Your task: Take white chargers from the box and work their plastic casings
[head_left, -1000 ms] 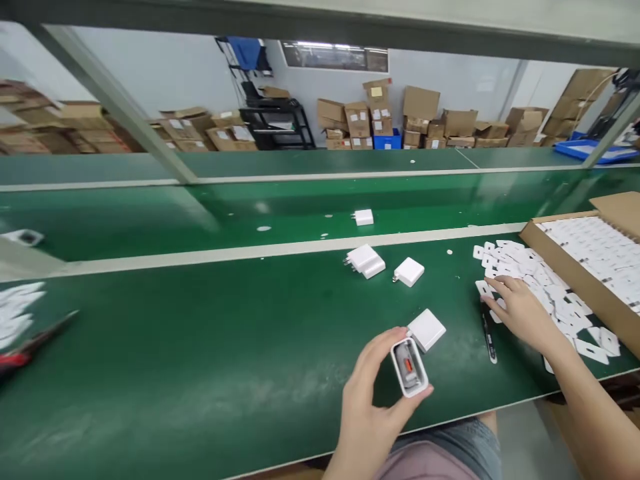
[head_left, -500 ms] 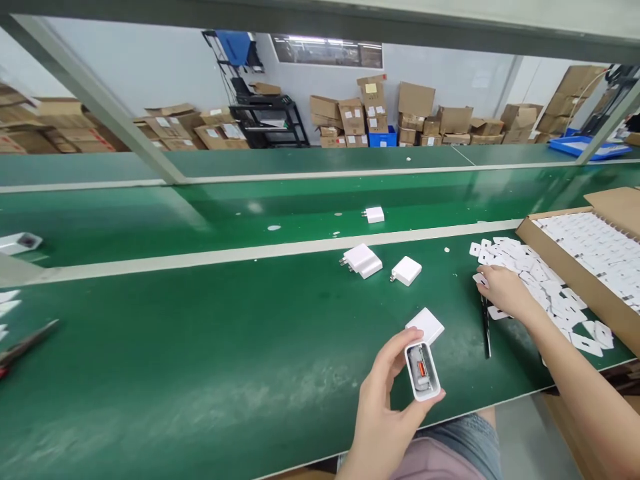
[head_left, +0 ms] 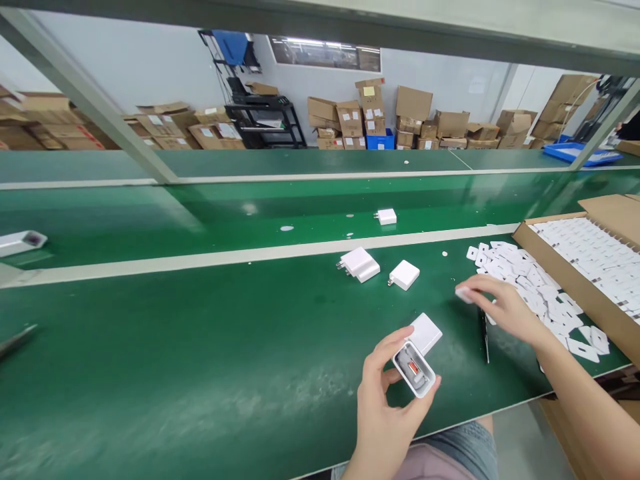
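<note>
My left hand (head_left: 387,400) grips a white charger housing (head_left: 415,369) by its sides. The housing's open end faces me, with an orange-red USB port inside. Between the thumb and fingers of my right hand (head_left: 495,303) is a small white end cover (head_left: 464,294), held above the table. Just past the housing lies a white charger (head_left: 427,333), partly hidden by my left fingers. Another charger (head_left: 404,275) with prongs and a pair of chargers (head_left: 359,264) lie farther back. Under my right hand is a black tweezers-like tool (head_left: 484,337), partly covered.
A pile of white end covers (head_left: 537,287) spreads at the right, beside a cardboard box (head_left: 575,283) filled with rows of white pieces. On the green conveyor belt sit a charger (head_left: 387,217) and a white object (head_left: 23,243). A pointed tool (head_left: 17,341) lies at the left edge.
My right hand has lifted the end cover off the pile and moved it left, toward my left hand. The housing has tilted. The charger on the belt has shifted right.
</note>
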Action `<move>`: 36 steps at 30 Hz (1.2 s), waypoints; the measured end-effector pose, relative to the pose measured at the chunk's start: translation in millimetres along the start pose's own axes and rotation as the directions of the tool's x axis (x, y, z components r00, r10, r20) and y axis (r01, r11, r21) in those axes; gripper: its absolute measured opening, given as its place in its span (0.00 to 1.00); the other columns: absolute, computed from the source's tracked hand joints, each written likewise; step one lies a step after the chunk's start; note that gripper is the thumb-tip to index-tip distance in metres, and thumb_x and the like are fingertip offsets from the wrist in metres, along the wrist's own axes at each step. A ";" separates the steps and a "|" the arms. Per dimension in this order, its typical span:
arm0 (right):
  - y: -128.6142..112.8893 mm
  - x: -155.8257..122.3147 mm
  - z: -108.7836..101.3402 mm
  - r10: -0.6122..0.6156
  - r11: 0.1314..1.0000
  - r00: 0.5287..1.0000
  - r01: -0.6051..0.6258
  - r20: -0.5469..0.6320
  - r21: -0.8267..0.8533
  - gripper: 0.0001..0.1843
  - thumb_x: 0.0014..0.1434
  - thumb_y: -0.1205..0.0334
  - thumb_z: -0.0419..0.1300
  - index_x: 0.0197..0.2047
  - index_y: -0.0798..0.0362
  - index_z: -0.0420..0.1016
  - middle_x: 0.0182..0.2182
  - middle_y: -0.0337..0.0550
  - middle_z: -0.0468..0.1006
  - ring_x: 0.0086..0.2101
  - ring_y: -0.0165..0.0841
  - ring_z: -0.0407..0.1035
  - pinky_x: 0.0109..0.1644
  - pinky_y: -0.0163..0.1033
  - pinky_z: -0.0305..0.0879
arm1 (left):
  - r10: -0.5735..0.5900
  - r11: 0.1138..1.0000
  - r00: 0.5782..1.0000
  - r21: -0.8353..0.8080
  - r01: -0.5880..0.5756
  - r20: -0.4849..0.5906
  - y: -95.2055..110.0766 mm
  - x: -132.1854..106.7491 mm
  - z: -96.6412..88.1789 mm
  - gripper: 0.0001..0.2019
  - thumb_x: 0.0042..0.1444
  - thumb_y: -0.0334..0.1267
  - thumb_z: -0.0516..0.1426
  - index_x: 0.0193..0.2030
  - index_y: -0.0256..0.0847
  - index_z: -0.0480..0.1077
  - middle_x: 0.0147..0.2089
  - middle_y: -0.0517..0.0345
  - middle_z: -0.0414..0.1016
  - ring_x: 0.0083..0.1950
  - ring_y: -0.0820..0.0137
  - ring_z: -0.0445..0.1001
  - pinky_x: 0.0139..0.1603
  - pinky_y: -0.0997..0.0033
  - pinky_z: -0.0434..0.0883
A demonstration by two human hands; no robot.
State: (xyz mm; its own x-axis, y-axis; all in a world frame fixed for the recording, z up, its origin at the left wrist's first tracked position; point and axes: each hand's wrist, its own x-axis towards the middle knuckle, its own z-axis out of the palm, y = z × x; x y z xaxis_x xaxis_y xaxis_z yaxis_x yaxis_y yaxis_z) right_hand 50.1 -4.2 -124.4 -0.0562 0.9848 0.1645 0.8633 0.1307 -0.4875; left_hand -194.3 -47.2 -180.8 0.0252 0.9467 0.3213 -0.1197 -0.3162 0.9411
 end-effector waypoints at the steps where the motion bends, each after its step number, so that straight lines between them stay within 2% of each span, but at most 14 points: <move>1: -16.3 -11.3 1.6 -0.073 0.965 0.997 0.078 -0.030 0.249 0.13 0.70 0.59 0.56 0.45 0.49 0.82 0.42 0.46 0.83 0.40 0.36 0.77 0.43 0.37 0.73 | 0.021 0.999 0.999 0.034 -0.020 -0.031 -0.2 1.3 2.0 0.21 0.54 0.33 0.67 0.53 0.50 0.68 0.58 0.50 0.77 0.55 0.60 0.80 0.39 0.69 0.81; 3: -48.9 -32.5 9.7 -0.125 0.789 0.989 0.148 -0.080 0.596 0.08 0.68 0.58 0.61 0.45 0.44 0.83 0.37 0.41 0.83 0.35 0.33 0.75 0.37 0.35 0.71 | 0.082 0.993 0.996 0.084 -0.078 -0.047 -1.8 3.3 5.1 0.22 0.54 0.32 0.67 0.53 0.50 0.67 0.57 0.50 0.78 0.56 0.60 0.79 0.38 0.71 0.80; 5: -75.0 -46.1 22.4 -0.104 0.662 0.990 0.143 -0.099 0.736 0.08 0.66 0.62 0.63 0.45 0.41 0.83 0.34 0.38 0.82 0.32 0.31 0.73 0.35 0.33 0.70 | 0.127 0.987 0.991 0.103 -0.123 -0.034 -4.0 4.0 7.0 0.23 0.53 0.32 0.67 0.54 0.50 0.66 0.56 0.50 0.79 0.58 0.61 0.78 0.40 0.71 0.80; 7: -90.0 -50.2 35.5 -0.070 0.610 0.990 0.137 -0.119 0.781 0.10 0.65 0.65 0.65 0.45 0.39 0.83 0.34 0.38 0.81 0.31 0.29 0.71 0.34 0.32 0.68 | 0.155 0.982 0.988 0.111 -0.153 -0.013 -5.6 2.8 7.4 0.24 0.55 0.32 0.66 0.55 0.50 0.65 0.55 0.50 0.79 0.59 0.62 0.77 0.44 0.70 0.81; 11: -92.0 -43.7 49.0 -0.084 0.598 0.985 0.169 -0.148 0.784 0.11 0.64 0.64 0.66 0.47 0.40 0.84 0.36 0.40 0.76 0.32 0.29 0.68 0.34 0.33 0.67 | 0.205 0.970 0.977 0.125 -0.210 0.051 -4.8 -3.0 3.7 0.27 0.55 0.31 0.66 0.60 0.48 0.63 0.57 0.48 0.77 0.59 0.62 0.78 0.48 0.68 0.81; 14: -85.8 -40.0 45.5 -0.110 0.589 0.991 0.123 -0.072 0.799 0.09 0.66 0.61 0.64 0.47 0.42 0.84 0.35 0.41 0.73 0.32 0.30 0.66 0.35 0.35 0.66 | 0.201 0.968 0.973 0.127 -0.215 0.115 -1.4 -7.3 -0.2 0.32 0.55 0.29 0.66 0.62 0.48 0.59 0.59 0.46 0.74 0.58 0.62 0.79 0.48 0.67 0.81; 17: -81.9 -39.9 37.3 -0.139 0.581 0.990 0.070 0.014 0.811 0.09 0.66 0.59 0.64 0.47 0.42 0.84 0.36 0.41 0.72 0.32 0.30 0.65 0.35 0.35 0.66 | 0.177 0.970 0.969 0.137 -0.201 0.170 0.9 -8.9 -2.7 0.33 0.54 0.28 0.66 0.62 0.49 0.56 0.59 0.45 0.74 0.60 0.60 0.78 0.43 0.70 0.81; 20: -79.8 -42.1 31.4 -0.163 0.613 0.985 0.061 0.051 0.788 0.10 0.65 0.58 0.64 0.50 0.43 0.82 0.38 0.43 0.73 0.35 0.32 0.66 0.38 0.37 0.68 | 0.253 0.952 0.937 0.108 -0.285 0.242 1.1 -7.7 -3.6 0.36 0.53 0.25 0.66 0.62 0.53 0.54 0.60 0.47 0.74 0.60 0.59 0.77 0.39 0.70 0.81; 22: -78.7 -44.5 30.4 -0.170 0.640 0.984 0.076 0.044 0.764 0.12 0.65 0.58 0.64 0.52 0.43 0.81 0.39 0.43 0.73 0.36 0.33 0.66 0.39 0.39 0.69 | 0.313 0.932 0.911 0.098 -0.349 0.270 1.2 -6.6 -3.7 0.37 0.53 0.23 0.65 0.61 0.57 0.52 0.61 0.49 0.73 0.59 0.59 0.77 0.40 0.66 0.81; 25: -77.4 -49.4 32.1 -0.190 0.650 0.981 0.098 0.036 0.753 0.12 0.65 0.60 0.64 0.52 0.43 0.80 0.41 0.43 0.73 0.39 0.34 0.67 0.43 0.39 0.70 | 0.329 0.926 0.903 0.094 -0.366 0.277 3.6 -5.2 -3.4 0.39 0.52 0.21 0.65 0.61 0.59 0.51 0.59 0.52 0.75 0.57 0.60 0.78 0.44 0.61 0.80; 27: -78.2 -53.1 33.6 -0.186 0.639 0.982 0.101 0.026 0.763 0.12 0.65 0.61 0.65 0.51 0.42 0.80 0.42 0.43 0.73 0.40 0.34 0.67 0.44 0.39 0.69 | 0.330 0.924 0.898 0.094 -0.370 0.292 6.4 -3.6 -3.4 0.35 0.53 0.21 0.64 0.58 0.58 0.54 0.57 0.53 0.76 0.56 0.61 0.78 0.45 0.59 0.80; 31: -86.0 -56.0 35.9 -0.140 0.619 0.990 0.089 -0.001 0.780 0.06 0.65 0.62 0.64 0.45 0.44 0.80 0.39 0.41 0.73 0.38 0.33 0.68 0.42 0.37 0.68 | 0.344 0.902 0.856 0.116 -0.415 0.386 11.0 0.2 -4.5 0.20 0.56 0.23 0.63 0.47 0.52 0.65 0.57 0.48 0.74 0.54 0.59 0.79 0.44 0.60 0.80; 34: -89.7 -47.3 39.9 -0.083 0.631 0.996 0.069 -0.022 0.772 0.04 0.66 0.61 0.62 0.38 0.48 0.77 0.33 0.38 0.72 0.33 0.31 0.66 0.37 0.36 0.65 | 0.359 0.902 0.846 0.085 -0.423 0.395 11.7 -1.2 -5.1 0.19 0.56 0.23 0.63 0.47 0.52 0.67 0.57 0.47 0.74 0.53 0.60 0.79 0.44 0.60 0.80; 36: -85.1 -37.6 42.5 0.040 0.687 0.995 0.037 -0.089 0.725 0.08 0.64 0.58 0.63 0.33 0.50 0.75 0.29 0.37 0.71 0.30 0.30 0.64 0.33 0.35 0.62 | 0.337 0.912 0.848 0.083 -0.402 0.410 11.8 -4.6 -5.7 0.19 0.55 0.23 0.63 0.46 0.52 0.69 0.58 0.46 0.73 0.54 0.60 0.79 0.42 0.63 0.81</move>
State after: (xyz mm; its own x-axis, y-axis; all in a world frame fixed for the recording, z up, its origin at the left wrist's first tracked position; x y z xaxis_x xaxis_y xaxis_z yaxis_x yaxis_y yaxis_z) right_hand -42.7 -47.4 -125.5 0.0232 0.9751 0.2207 0.2276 0.2098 -0.9509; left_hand -201.5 -55.0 -171.7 0.3877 0.6707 0.6323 -0.0373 -0.6740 0.7378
